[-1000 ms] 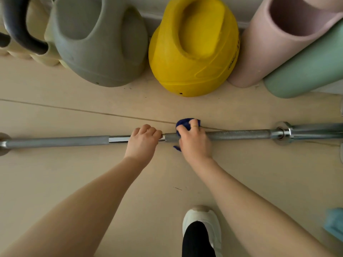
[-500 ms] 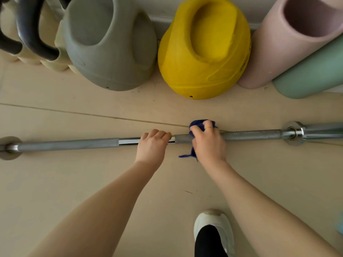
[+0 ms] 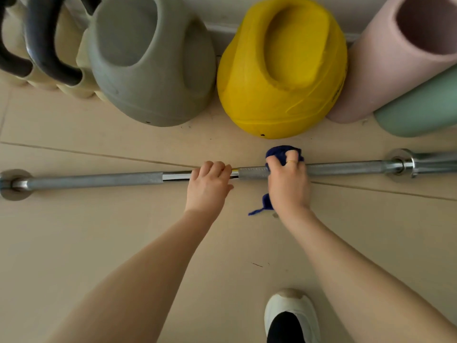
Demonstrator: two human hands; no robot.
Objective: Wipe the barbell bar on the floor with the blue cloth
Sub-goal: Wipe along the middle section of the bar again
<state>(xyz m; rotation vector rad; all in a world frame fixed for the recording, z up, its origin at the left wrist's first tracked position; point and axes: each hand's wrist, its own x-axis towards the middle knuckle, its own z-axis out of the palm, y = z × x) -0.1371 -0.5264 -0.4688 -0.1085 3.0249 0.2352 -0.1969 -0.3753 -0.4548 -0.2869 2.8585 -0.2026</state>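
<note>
A long steel barbell bar (image 3: 99, 180) lies across the beige floor from left to right, with a collar at each end. My left hand (image 3: 209, 185) grips its smooth middle section from above. Just to the right, my right hand (image 3: 288, 185) presses a dark blue cloth (image 3: 282, 151) around the knurled part of the bar. The cloth bulges out beyond my fingers and a loose corner hangs below my wrist. Most of the cloth is hidden under the hand.
Beyond the bar, against the wall, stand a grey kettlebell (image 3: 150, 63), a yellow kettlebell (image 3: 284, 70), cream kettlebells with black handles (image 3: 42, 45), a pink foam roller (image 3: 400, 53) and a green roller (image 3: 420, 107). My white shoe (image 3: 290, 310) rests on the floor below.
My right hand has slid the blue cloth to the right along the bar, away from my left hand. The left hand keeps its grip on the bar.
</note>
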